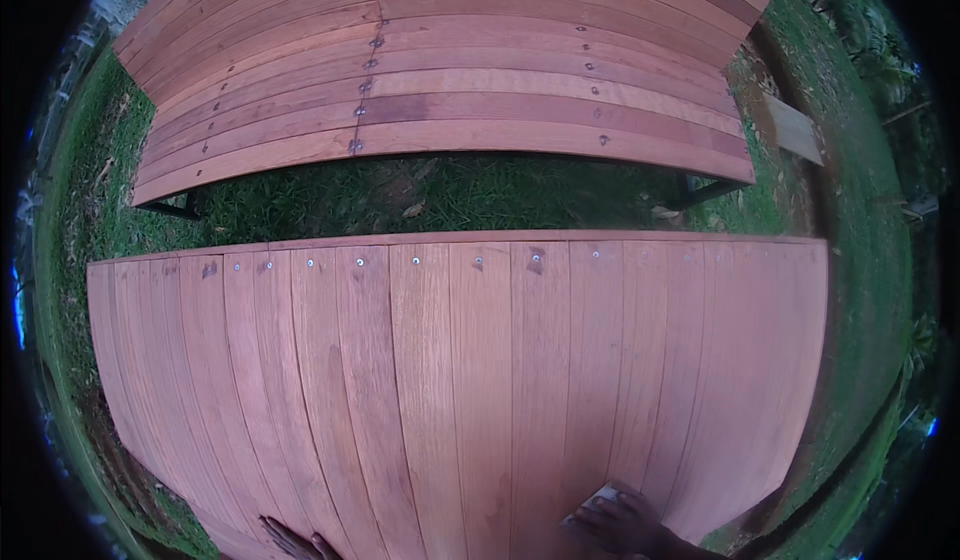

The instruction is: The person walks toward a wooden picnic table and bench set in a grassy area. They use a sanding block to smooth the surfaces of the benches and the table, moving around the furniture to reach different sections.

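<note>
near wooden panel: reddish-brown boards, lengthwise grain, silver screw heads along far edge. far wooden panel: darker and paler brown stripes. grass: green. pad under right hand: pale grey.

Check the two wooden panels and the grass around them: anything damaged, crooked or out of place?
Nothing looks broken. The near panel has even boards and one row of screws along its far edge. On the far panel, dark stains surround the middle column of screws. A loose plank lies apart on the grass at right. The right hand presses a small pale pad on the near panel.
</note>
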The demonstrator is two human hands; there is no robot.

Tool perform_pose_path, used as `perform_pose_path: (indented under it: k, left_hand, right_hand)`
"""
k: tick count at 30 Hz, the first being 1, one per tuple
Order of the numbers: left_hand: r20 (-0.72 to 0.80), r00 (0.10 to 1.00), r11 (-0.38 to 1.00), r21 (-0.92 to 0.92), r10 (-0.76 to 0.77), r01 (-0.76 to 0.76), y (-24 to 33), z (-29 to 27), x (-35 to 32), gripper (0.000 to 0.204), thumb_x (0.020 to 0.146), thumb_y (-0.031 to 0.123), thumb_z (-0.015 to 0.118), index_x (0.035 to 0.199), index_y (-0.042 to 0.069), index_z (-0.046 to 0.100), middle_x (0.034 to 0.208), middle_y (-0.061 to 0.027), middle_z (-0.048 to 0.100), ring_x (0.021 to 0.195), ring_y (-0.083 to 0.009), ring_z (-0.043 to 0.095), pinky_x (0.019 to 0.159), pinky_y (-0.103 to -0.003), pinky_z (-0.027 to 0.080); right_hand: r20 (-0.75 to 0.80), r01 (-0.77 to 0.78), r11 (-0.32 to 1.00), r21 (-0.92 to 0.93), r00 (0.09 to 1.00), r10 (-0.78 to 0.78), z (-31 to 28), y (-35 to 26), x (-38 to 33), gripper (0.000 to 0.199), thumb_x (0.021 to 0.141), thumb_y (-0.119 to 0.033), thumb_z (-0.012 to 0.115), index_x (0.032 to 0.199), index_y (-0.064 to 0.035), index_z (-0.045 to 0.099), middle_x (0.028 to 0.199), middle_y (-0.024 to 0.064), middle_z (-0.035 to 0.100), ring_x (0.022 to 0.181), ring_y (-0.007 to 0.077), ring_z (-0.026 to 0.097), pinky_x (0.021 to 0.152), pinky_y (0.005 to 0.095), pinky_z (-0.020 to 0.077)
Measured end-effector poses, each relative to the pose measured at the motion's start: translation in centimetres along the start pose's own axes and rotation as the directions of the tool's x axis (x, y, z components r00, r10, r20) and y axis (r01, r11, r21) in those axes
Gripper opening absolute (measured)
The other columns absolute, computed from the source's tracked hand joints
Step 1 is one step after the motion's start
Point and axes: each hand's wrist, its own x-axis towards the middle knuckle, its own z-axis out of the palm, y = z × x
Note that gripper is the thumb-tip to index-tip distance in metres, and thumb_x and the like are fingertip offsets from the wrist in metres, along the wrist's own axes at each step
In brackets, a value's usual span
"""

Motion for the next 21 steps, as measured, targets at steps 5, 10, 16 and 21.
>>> perform_pose_path:
  k: [5, 10, 16, 21]
  left_hand:
    - [0.100, 0.960, 0.966, -0.042, 0.260, -0.257, 0.9, -0.5, 3.3, 0.097, 0.102, 0.064, 0.038, 0.165, -0.007, 0.016, 0.173, -0.0273, 0.016, 0.160, -0.0469, 0.011, 0.126, -0.062, 0.005]
    - [0.041, 0.972, 0.971, -0.058, -0.230, 0.232, 9.1, 3.4, 14.5, 0.097, 0.104, 0.064, 0.040, 0.166, -0.005, 0.011, 0.173, -0.0302, 0.008, 0.161, -0.0476, 0.004, 0.124, -0.068, 0.006]
    - [-0.052, 0.999, 0.998, -0.063, -0.011, 0.008, 19.2, 2.4, 23.3, 0.097, 0.103, 0.064, 0.044, 0.165, -0.004, 0.014, 0.171, -0.0314, 0.013, 0.159, -0.0504, 0.010, 0.123, -0.070, 0.010]
    - [-0.062, 0.997, 0.999, -0.037, -0.041, 0.039, 18.3, 1.7, 23.3, 0.098, 0.102, 0.063, 0.046, 0.165, -0.005, 0.016, 0.171, -0.0316, 0.014, 0.159, -0.0504, 0.010, 0.123, -0.069, 0.010]
  right_hand:
    - [-0.232, -0.165, 0.986, -0.029, 0.960, 0.154, -2.6, 2.8, 2.8, 0.040, 0.098, -0.039, 0.058, 0.135, -0.0266, 0.069, 0.149, 0.0011, 0.060, 0.141, 0.0249, 0.051, 0.120, 0.0505, 0.0337]
    - [-0.549, -0.896, 0.385, 0.222, 0.212, 0.809, -8.6, 25.6, 8.8, 0.067, 0.112, -0.042, 0.029, 0.165, -0.0018, 0.023, 0.167, 0.0289, 0.030, 0.156, 0.0442, 0.026, 0.127, 0.0614, 0.0103]
    - [-0.264, -0.619, 0.782, 0.076, 0.743, 0.614, -12.9, 10.9, 36.2, 0.072, 0.110, -0.047, 0.034, 0.165, -0.0012, 0.024, 0.173, 0.0199, 0.022, 0.161, 0.0325, 0.017, 0.131, 0.0514, 0.0077]
    - [-0.502, -0.780, 0.623, 0.057, 0.517, 0.694, -11.4, 15.4, 30.0, 0.064, 0.107, -0.033, 0.046, 0.162, -0.0020, 0.034, 0.161, 0.0202, 0.046, 0.155, 0.0300, 0.035, 0.129, 0.0519, 0.0184]
